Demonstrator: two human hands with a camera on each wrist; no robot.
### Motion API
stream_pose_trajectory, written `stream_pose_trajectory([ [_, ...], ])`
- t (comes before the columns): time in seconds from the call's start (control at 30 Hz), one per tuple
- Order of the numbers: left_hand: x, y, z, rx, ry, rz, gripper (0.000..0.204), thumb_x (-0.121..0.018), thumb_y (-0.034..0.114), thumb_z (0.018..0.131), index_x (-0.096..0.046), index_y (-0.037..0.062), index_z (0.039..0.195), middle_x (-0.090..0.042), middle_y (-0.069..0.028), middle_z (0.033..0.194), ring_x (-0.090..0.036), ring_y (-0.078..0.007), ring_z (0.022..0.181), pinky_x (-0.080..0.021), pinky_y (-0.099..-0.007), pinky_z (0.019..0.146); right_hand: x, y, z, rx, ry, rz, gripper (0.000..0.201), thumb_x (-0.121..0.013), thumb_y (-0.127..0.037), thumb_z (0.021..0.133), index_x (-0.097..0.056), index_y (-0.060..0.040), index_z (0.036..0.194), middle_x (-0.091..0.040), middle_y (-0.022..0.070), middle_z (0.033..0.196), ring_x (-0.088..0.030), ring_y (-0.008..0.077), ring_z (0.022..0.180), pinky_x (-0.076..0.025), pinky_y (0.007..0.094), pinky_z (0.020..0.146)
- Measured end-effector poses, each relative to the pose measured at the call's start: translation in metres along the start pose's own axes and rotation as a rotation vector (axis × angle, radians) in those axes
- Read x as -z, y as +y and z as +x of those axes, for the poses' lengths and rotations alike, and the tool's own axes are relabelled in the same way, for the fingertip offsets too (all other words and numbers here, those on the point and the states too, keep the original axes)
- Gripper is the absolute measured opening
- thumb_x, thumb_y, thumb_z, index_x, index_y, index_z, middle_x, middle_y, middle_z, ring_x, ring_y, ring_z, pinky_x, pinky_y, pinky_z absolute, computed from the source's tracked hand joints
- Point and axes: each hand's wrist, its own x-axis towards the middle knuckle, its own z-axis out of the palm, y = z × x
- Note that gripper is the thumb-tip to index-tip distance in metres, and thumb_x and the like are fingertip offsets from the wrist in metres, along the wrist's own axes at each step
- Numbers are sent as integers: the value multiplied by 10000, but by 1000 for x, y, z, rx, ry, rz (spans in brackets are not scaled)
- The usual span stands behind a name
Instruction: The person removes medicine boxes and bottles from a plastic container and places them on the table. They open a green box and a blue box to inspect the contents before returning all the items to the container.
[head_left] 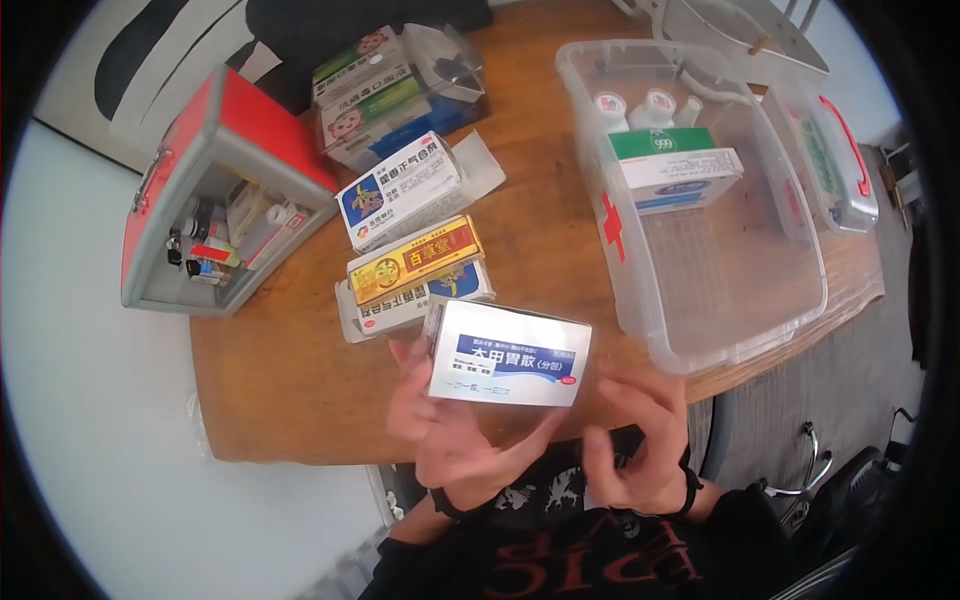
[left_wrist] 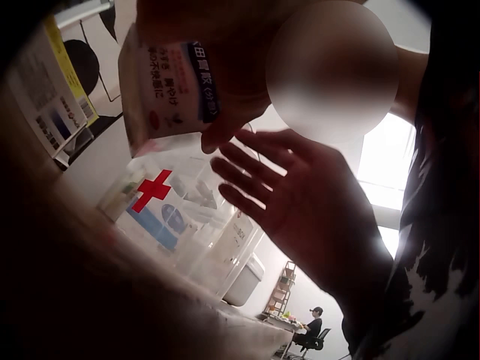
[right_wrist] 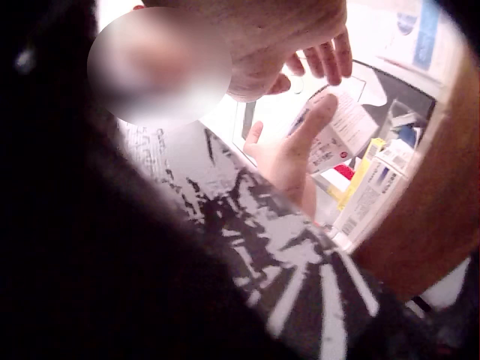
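A white medicine box (head_left: 510, 340) with a blue band is held up near the table's front edge. My left hand (head_left: 455, 440) grips it from below and the left side, the thumb along its lower edge. In the right wrist view the left thumb (right_wrist: 319, 116) lies across the box (right_wrist: 349, 135). Just right of the box, my right hand (head_left: 640, 440) is raised with relaxed fingers and holds nothing. The left wrist view shows that right hand (left_wrist: 307, 187) with its fingers spread, close to the box (left_wrist: 169, 94).
Behind the held box lie a yellow box (head_left: 418, 262) and white-blue boxes (head_left: 400, 190). A red-grey medicine case (head_left: 215, 180) stands at left, green boxes (head_left: 370, 100) at the back. At right, a clear bin (head_left: 720, 270) with a red cross holds bottles and boxes.
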Motion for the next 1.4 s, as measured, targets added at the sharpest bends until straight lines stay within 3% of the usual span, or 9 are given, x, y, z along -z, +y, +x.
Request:
stream_pose_trajectory([
  [0.27, -11, -5, -20, -122, 153, 82, 1197, -1053, 289, 667, -238, 121, 1527, -414, -248, 1518, -560, -438, 1352, -332, -700, 1283, -27, -10, 32, 31, -24, -5, 682, -913, -150, 819, -640, -4, 1427, -516, 334, 1553, -552, 568, 1428, -538, 569, 1086],
  [0.6, -19, -24, -40, -122, 289, 42, 978, -944, 355, 796, -255, 250, 1482, -491, -215, 1378, -600, -443, 1262, -348, -732, 1259, -17, -5, 48, -109, -214, 230, 713, -923, -116, 805, -520, 1, 1382, -543, 333, 1483, -627, 464, 1285, -568, 485, 978],
  [0.77, 9, -24, -52, 6, 16, 116, 913, -879, 380, 886, -226, 207, 1500, -453, -223, 1395, -594, -460, 1278, -467, -693, 1185, -22, 0, 43, -279, -255, 465, 693, -919, -54, 794, -479, -33, 1329, -556, 307, 1453, -598, 451, 1308, -546, 478, 982],
  [0.87, 10, -19, -44, 27, -72, 64, 987, -843, 392, 946, -139, 126, 1584, -430, -250, 1431, -589, -473, 1301, -570, -646, 1101, -36, -4, 35, -197, -124, 359, 590, -931, -60, 756, -566, -76, 1220, -573, 220, 1502, -537, 405, 1380, -427, 503, 1138],
  [1.0, 4, -26, -56, 215, 71, -210, 760, -372, 587, 1151, -128, 87, 1669, -501, -283, 1515, -598, -461, 1353, -568, -659, 1100, -49, -15, 17, 111, 17, -122, 365, -896, -158, 628, -685, -148, 925, -742, 131, 1328, -607, 352, 1268, -474, 496, 1038],
  [1.07, 9, -27, -62, 396, 75, -361, 733, -286, 609, 1162, -162, 88, 1663, -526, -289, 1513, -593, -445, 1368, -554, -650, 1121, -53, -18, 5, 123, 61, -109, 221, -839, -185, 788, -700, -157, 958, -741, 98, 1362, -610, 311, 1306, -452, 462, 1068],
  [1.2, -4, -11, -50, 257, 5, -36, 787, -421, 602, 1128, -147, 103, 1671, -505, -286, 1515, -577, -431, 1376, -549, -627, 1126, -53, -12, 5, 166, 225, 42, 275, -802, -155, 870, -777, -137, 1144, -762, 82, 1319, -695, 272, 1168, -524, 401, 957],
  [1.3, -4, -12, -41, 38, -19, -32, 1166, -902, 380, 847, -111, 117, 1661, -408, -270, 1533, -547, -441, 1387, -544, -616, 1128, -48, -7, 10, 176, 248, 14, 374, -806, -63, 846, -801, -92, 1219, -777, 82, 1245, -728, 268, 1029, -560, 365, 852],
  [1.4, 4, -12, -50, 109, -51, -79, 1291, -1060, 237, 615, -233, 88, 1595, -419, -253, 1553, -529, -450, 1419, -475, -625, 1202, -47, -5, 16, 50, 211, -16, 406, -832, 2, 810, -808, -61, 1210, -782, 86, 1201, -722, 280, 1005, -555, 377, 852],
])
